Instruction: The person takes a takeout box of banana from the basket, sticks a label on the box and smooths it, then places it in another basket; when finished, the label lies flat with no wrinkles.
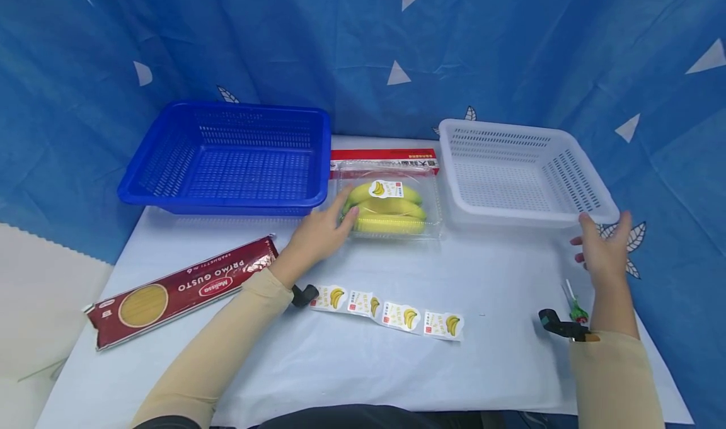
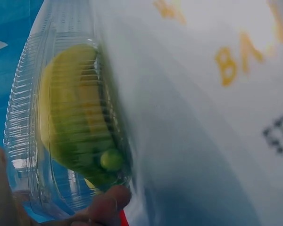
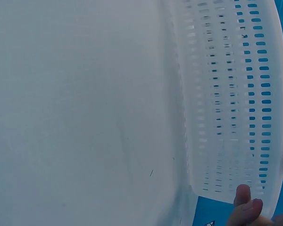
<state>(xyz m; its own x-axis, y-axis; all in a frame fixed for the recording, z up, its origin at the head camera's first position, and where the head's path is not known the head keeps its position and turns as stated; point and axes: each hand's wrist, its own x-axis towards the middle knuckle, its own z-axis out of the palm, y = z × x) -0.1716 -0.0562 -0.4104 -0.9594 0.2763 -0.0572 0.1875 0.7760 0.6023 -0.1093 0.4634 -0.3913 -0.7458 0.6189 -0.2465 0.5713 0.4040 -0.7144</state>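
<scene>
A clear plastic box of bananas with a banana sticker on its lid lies between two baskets. My left hand is at its left front corner, thumb and forefinger apart; the left wrist view shows a fingertip at the box's lower side. My right hand is at the right front corner of the white basket, fingers spread. In the right wrist view fingertips overlap that corner; whether they press on it is unclear. No contents show in the white basket.
A blue basket stands at back left. A red spaghetti pack lies at the left. A sticker strip lies near the front, a lollipop beside my right wrist, and a red-and-white carton behind the box.
</scene>
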